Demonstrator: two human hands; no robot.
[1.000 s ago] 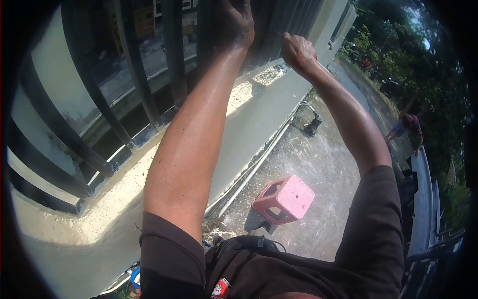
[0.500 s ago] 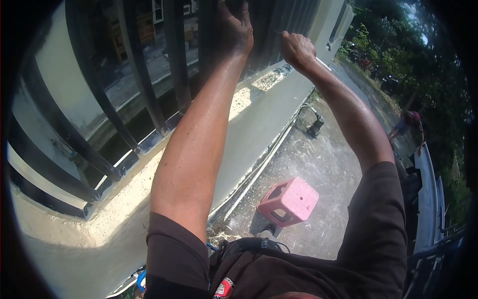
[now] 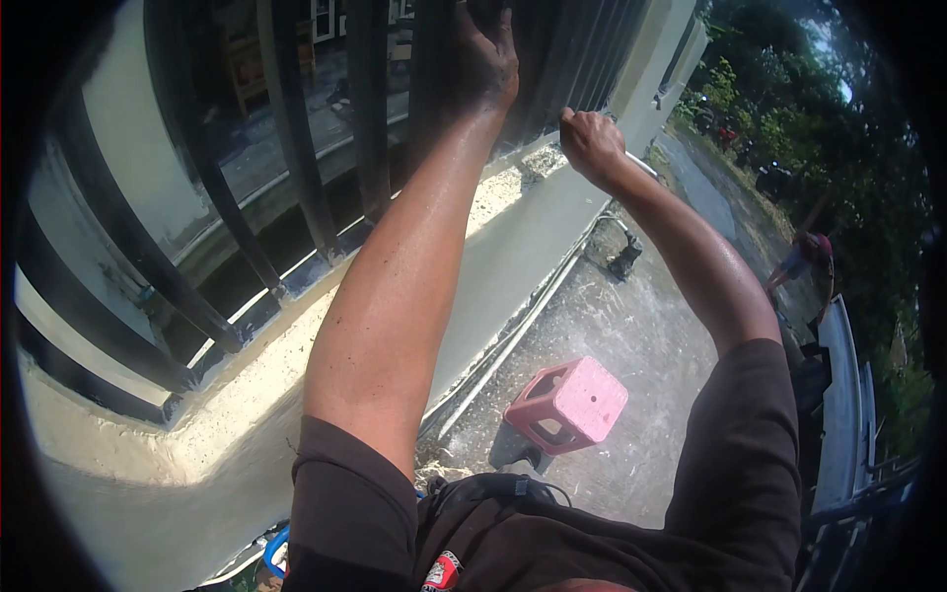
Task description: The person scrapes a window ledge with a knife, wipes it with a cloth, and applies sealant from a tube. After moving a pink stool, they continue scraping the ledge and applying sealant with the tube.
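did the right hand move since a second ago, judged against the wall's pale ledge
Yes. The right hand, a closed fist, has dropped lower along the dark metal bars, now closer to the pale concrete ledge than before.

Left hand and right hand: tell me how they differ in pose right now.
The left hand is raised higher, pressed against the dark fence bars; the right hand sits lower, near the top of the pale wall. The left hand looks spread along a bar, while the right hand is curled into a fist. Whether the fist holds anything cannot be told. Both arms reach up and are bare below dark sleeves.
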